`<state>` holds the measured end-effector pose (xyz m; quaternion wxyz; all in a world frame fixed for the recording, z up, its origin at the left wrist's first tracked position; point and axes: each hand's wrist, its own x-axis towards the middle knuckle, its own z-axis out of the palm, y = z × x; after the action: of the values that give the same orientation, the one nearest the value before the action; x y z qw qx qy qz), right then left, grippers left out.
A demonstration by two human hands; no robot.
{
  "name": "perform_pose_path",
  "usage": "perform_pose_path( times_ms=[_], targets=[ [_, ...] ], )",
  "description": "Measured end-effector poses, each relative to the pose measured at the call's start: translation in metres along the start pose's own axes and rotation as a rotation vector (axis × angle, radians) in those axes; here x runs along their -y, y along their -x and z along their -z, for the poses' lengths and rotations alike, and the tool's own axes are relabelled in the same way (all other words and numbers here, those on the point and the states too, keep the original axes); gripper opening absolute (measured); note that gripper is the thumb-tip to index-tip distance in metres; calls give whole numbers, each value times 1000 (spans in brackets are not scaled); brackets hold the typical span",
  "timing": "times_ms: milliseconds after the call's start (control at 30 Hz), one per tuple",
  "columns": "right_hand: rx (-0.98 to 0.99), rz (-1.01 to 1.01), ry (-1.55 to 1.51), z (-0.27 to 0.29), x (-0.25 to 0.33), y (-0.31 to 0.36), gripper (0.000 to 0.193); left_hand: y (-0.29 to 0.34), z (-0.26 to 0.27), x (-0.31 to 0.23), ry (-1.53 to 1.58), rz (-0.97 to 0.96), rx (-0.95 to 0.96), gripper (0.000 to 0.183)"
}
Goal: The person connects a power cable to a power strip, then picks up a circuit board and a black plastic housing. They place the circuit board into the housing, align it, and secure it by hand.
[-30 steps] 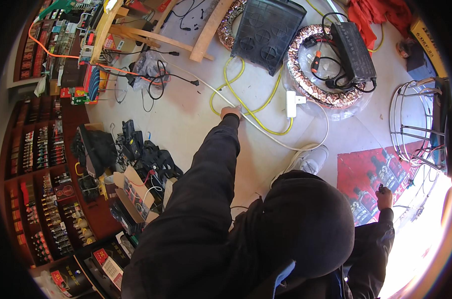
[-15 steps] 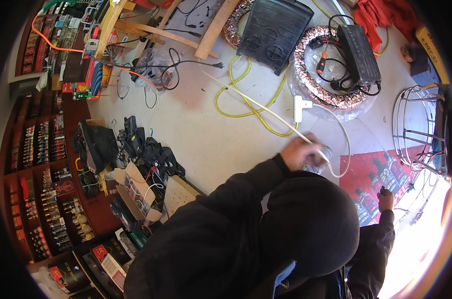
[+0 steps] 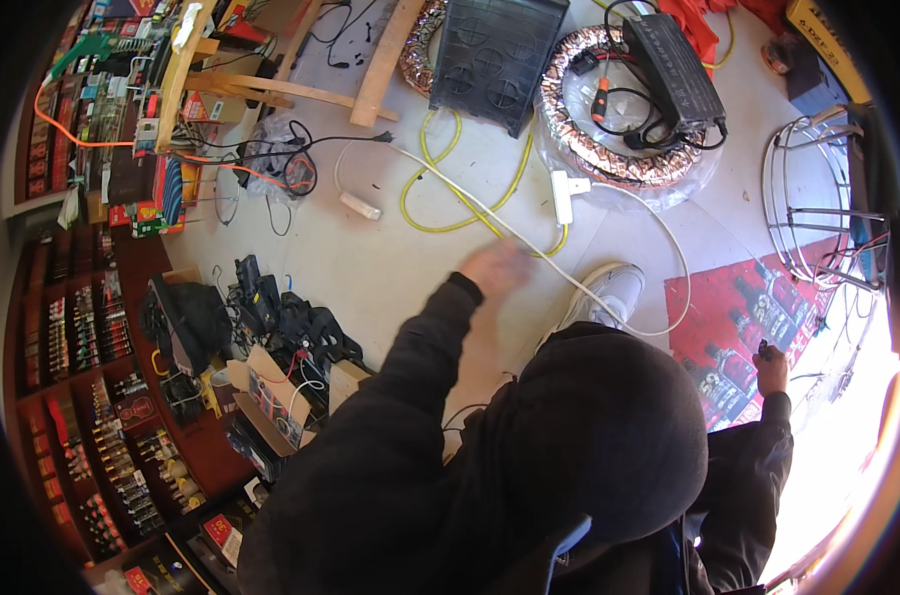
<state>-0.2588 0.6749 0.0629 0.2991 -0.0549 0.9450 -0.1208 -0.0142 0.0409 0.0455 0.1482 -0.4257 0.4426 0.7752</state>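
My left hand (image 3: 502, 268) is over the floor in front of me, smeared by motion; I cannot tell whether its fingers are open. Just beyond it runs a thin white cable (image 3: 460, 190). One end of that cable leads to a white block (image 3: 360, 206) on the floor. The cable's other part loops by my shoe (image 3: 614, 290) to a white plug or socket (image 3: 563, 196) joined to a yellow cable (image 3: 440, 228). Out at the right, my right hand (image 3: 771, 371) is closed on a small black object (image 3: 764, 348), too small to name.
A black plastic crate (image 3: 495, 59), a foil-wrapped ring (image 3: 569, 129) and a black power adapter (image 3: 673, 74) lie ahead. At left are shelves of tools (image 3: 113, 416), an open cardboard box (image 3: 267, 402) and black straps (image 3: 316, 332). A wire-framed stool (image 3: 782, 198) stands right.
My left hand has moved left, off the white cable it was at near my shoe. The white block now lies on the floor at left. My right hand stays about where it was.
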Motion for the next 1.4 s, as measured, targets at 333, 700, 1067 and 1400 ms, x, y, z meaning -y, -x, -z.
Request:
perform_pose_path(
  times_ms=[333, 700, 1067, 1400],
  targets=[
    [85, 73, 259, -9, -3, -11, 28, -93, 88, -100, -19, 58, -657, 37],
    [-121, 88, -195, 10, 155, 19, 51, -14, -38, -59, 233, -181, -341, 9],
    [110, 533, -592, -65, 378, -6, 32, -11, -87, 2, -824, -469, -13, 69],
    [-36, 684, -542, -72, 401, -26, 33, -88, -97, -40, -169, -328, -347, 50]
  ],
)
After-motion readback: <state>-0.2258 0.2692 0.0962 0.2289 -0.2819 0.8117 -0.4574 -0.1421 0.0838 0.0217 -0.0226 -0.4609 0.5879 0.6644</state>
